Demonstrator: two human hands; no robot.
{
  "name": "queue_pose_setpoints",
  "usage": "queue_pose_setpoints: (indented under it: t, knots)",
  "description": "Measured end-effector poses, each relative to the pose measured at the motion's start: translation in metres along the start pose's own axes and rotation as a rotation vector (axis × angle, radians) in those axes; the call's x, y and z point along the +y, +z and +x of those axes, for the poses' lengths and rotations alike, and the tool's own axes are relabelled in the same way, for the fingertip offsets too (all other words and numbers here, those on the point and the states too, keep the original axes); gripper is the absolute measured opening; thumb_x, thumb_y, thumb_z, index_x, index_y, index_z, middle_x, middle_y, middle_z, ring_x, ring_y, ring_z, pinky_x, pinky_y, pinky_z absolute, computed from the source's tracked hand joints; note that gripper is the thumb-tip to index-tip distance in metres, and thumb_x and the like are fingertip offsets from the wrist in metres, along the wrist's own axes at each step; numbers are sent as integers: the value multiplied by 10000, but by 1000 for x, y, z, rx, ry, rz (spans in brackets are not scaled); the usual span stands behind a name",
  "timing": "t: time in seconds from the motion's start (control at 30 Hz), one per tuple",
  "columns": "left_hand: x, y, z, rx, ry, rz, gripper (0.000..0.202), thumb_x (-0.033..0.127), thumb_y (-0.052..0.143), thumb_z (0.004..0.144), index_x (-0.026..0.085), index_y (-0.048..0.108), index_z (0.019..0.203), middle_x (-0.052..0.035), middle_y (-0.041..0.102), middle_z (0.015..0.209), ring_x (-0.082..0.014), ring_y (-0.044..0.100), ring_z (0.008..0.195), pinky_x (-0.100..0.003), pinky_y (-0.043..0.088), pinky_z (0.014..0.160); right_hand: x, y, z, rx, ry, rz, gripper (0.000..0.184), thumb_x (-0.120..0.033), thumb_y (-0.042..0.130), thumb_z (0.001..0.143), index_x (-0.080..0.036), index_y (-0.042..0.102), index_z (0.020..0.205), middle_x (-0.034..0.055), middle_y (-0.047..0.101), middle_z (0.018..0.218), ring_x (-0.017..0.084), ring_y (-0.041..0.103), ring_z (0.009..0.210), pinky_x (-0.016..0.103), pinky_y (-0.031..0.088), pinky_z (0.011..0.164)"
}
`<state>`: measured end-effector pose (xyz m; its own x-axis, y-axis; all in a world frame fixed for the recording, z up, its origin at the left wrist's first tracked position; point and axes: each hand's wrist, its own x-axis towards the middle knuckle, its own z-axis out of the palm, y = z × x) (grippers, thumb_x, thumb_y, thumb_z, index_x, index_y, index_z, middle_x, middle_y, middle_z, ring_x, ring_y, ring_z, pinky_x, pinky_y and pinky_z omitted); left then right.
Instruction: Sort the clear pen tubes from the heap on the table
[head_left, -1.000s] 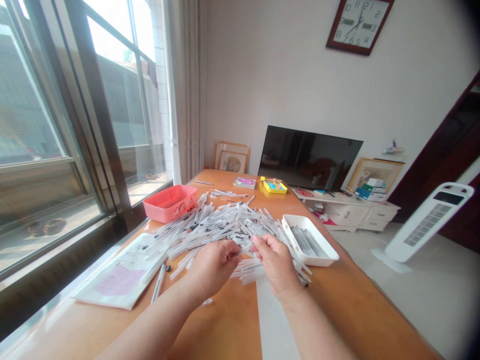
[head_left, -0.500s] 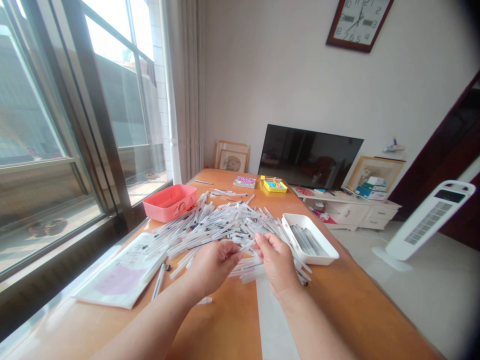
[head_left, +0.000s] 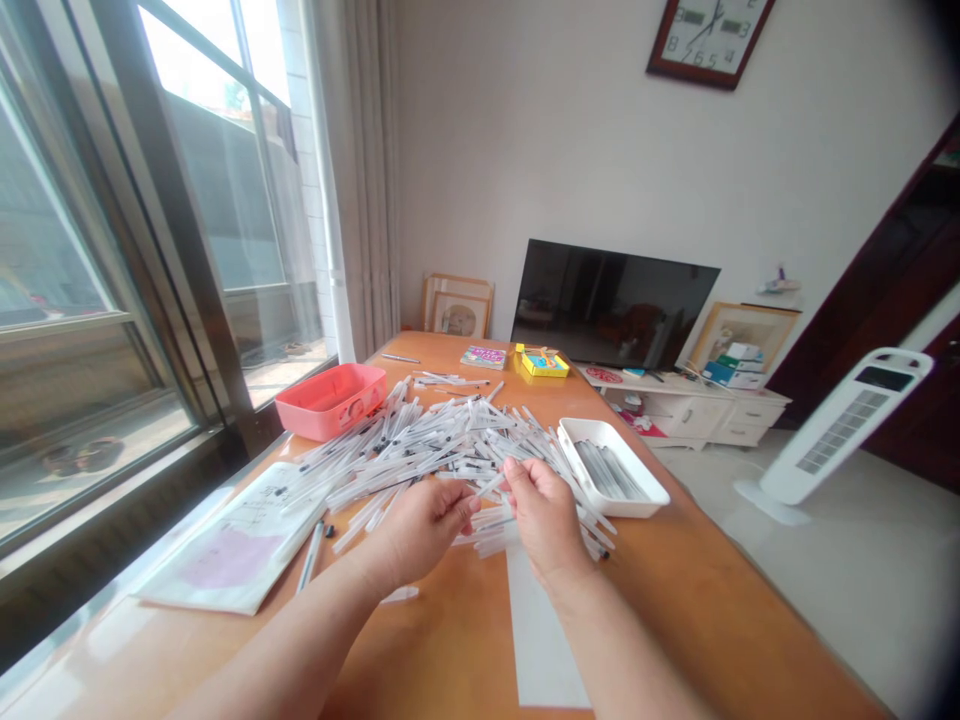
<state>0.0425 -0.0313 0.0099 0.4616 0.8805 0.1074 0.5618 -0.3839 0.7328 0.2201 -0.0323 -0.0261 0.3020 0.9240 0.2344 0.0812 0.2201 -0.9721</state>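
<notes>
Between my two hands is a translucent pen barrel [head_left: 490, 486], its ends hidden in my fingers. My left hand [head_left: 431, 522] pinches its near-left end, and my right hand [head_left: 541, 510] grips its far-right end. Beyond them spreads a large heap of clear pen barrels [head_left: 442, 440], some with black tips or caps. A few more barrels [head_left: 495, 535] lie just under my fingers. To the right of my right hand stands a white tray [head_left: 652, 506] holding a row of dark pen refills [head_left: 611, 472].
A red plastic box [head_left: 322, 412] stands left of the heap. Nearer are a paper booklet [head_left: 232, 540], a pen [head_left: 310, 560] and a loose cap [head_left: 328, 531]. A white paper strip [head_left: 544, 640] lies under my right forearm. A yellow box [head_left: 545, 366] and small book [head_left: 482, 357] sit at the far end.
My view has shifted slightly, so the scene sits a little further left and higher. Both hands keep their pinch on the pen barrel, with nearly the same pose.
</notes>
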Motion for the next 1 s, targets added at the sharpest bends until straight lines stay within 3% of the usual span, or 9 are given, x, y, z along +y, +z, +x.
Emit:
queue_pose_setpoints:
  t: [0.23, 0.4, 0.57, 0.63, 0.7, 0.83, 1.0]
  knots:
    - [-5, 5, 1, 81, 61, 57, 342, 431, 469, 954, 204, 667, 791, -19, 702, 748, -168, 611, 690, -254, 407, 638, -3, 5, -3, 13, 45, 110, 410, -607, 651, 842, -198, 665, 824, 7, 634, 712, 145, 510, 614, 268, 415, 558]
    - [-9, 0, 1, 87, 56, -38, 365, 488, 492, 941, 199, 704, 874, -28, 720, 806, -181, 637, 755, -257, 447, 680, -10, 9, -7, -114, 111, 209, 395, -581, 691, 822, -196, 659, 901, 0, 627, 704, 117, 498, 549, 246, 402, 500]
    - [-31, -14, 9, 325, -19, -182, 430, 530, 503, 930, 187, 690, 1109, -58, 748, 932, -206, 662, 863, -288, 474, 760, -7, -2, 3, 38, 89, 223, 372, -566, 693, 822, -199, 638, 853, -3, 640, 686, 109, 514, 539, 234, 406, 491]
    - [-43, -22, 12, 463, -74, -239, 452, 536, 523, 910, 159, 673, 1109, -75, 746, 914, -203, 663, 826, -285, 473, 719, -5, -8, 8, 100, 76, 233, 367, -559, 704, 817, -200, 626, 816, -10, 635, 673, 101, 501, 527, 230, 399, 487]
    - [-55, -27, 15, 511, -122, -214, 427, 519, 559, 881, 158, 676, 1077, -70, 745, 882, -188, 648, 756, -277, 459, 673, -3, -11, 12, 140, 76, 231, 360, -543, 712, 815, -196, 618, 792, -13, 628, 664, 96, 494, 521, 227, 392, 484]
    - [-68, -30, 15, 459, -145, -12, 276, 390, 573, 866, 185, 698, 1003, -62, 735, 872, -198, 651, 784, -282, 455, 703, -2, -13, 13, 168, 92, 219, 333, -511, 715, 823, -192, 622, 804, -17, 618, 656, 94, 499, 527, 221, 386, 480]
    - [-62, -22, 11, 305, -58, 395, 195, 287, 568, 855, 240, 745, 921, -80, 697, 966, -245, 611, 926, -335, 434, 824, -4, -11, 11, 154, 80, 194, 337, -517, 704, 831, -191, 621, 801, -14, 613, 661, 95, 490, 529, 223, 379, 477]
